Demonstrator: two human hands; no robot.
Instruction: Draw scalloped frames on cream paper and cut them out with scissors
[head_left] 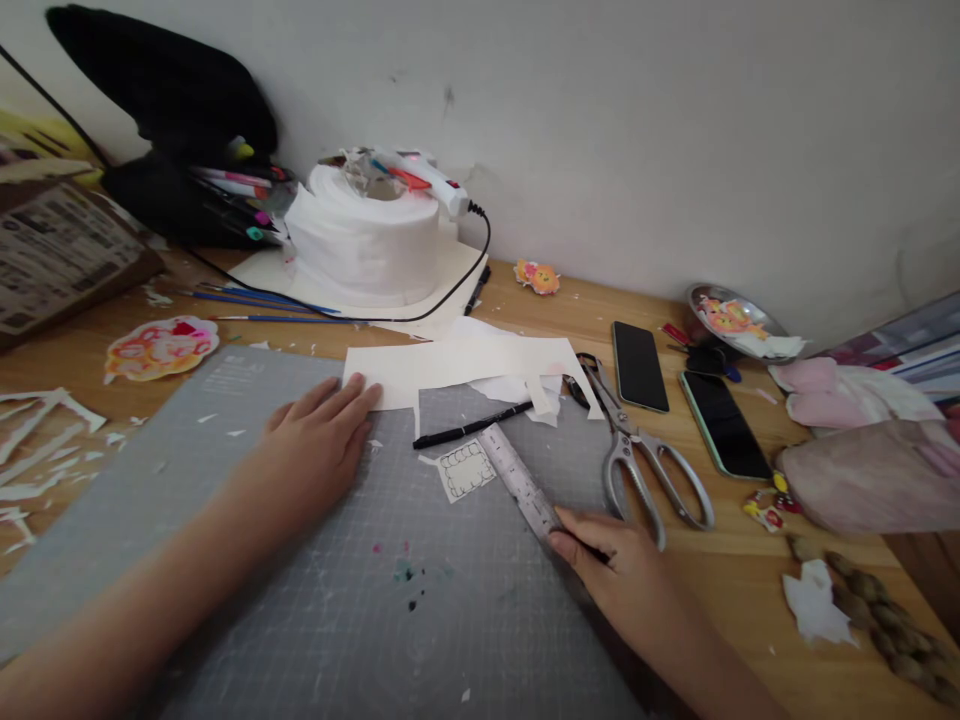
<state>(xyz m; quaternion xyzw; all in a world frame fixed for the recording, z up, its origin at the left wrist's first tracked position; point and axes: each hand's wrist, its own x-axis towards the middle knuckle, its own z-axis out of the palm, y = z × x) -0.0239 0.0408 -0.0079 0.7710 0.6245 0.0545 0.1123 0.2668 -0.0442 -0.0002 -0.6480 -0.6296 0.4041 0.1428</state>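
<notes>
"So, what's at your far left?"

"On my feed a box (67, 255) sits on the table (739, 590), with paper scraps (30, 492) nearer me. Right of those lies an orange cutout (161, 348), just off the corner of the mat (337, 620)."

"And the left hand (322, 435)?"

"Laid out flat, fingers straight and nearly together, their tips on the left end of the paper (487, 355). That paper stretches across the far part of the mat, with narrow legs pointing my way. Behind it I have a white roll (367, 250) with a glue gun (442, 185) lying on top."

"Next along?"

"A black pen (465, 433), then, just on my side of it, a small card (466, 470) with a looped outline. The ruler (521, 480) slants from the card's right edge toward me; I can't tell whether it overlaps the card or only meets it."

"Right hand (619, 555)?"

"Closed on the near end of the ruler, thumb on one side. Something dark shows by the fingers, too hidden for me to name."

"Past that?"

"Scissors (634, 436), their handles toward me and apart. Then two phones (724, 425) with dark screens, a bowl (705, 322) of cutouts behind them, and a pinkish pouch (870, 475)."
</notes>
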